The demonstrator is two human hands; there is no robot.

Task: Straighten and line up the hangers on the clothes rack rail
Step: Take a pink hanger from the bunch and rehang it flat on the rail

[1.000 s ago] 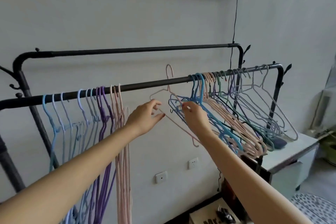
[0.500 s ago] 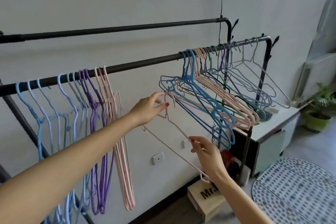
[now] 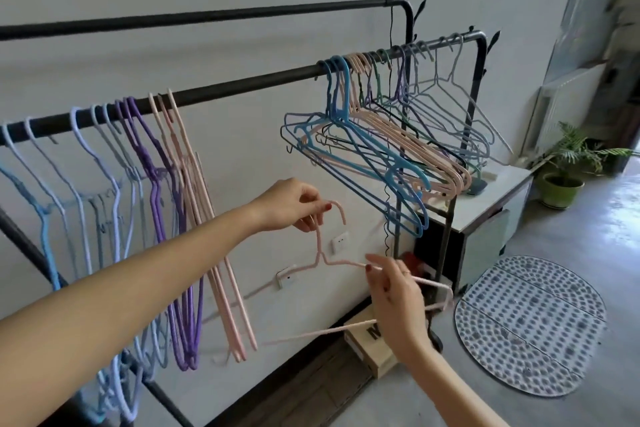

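Hangers are the whole business here, and one pink hanger point(image 3: 332, 262) is off the rail point(image 3: 242, 88), held low in front of the wall between both hands. The left hand point(image 3: 291, 204) pinches its neck just under the hook; the right hand point(image 3: 394, 302) has fingers curled round the right shoulder wire, near the corner.

On the rail, the left group point(image 3: 138, 184) hangs straight and side-on: blue, lilac, purple, then pink hangers point(image 3: 194, 191) at its right end. Well apart, past a bare stretch of rail, the right bunch point(image 3: 381, 149) is splayed and tangled.

I'd say the step is rehanging this one beside its pink fellows. To do it well, lift by the neck, turn the hook to face the same way as its neighbours, and let the right hand steady the frame so it doesn't snag the purple ones.

As for containers, a white cabinet point(image 3: 498, 218) stands under the rack's right end with something small on top; a wooden box point(image 3: 370, 354) sits on the floor, its contents not visible. A plant pot point(image 3: 561, 191) holds a fern.
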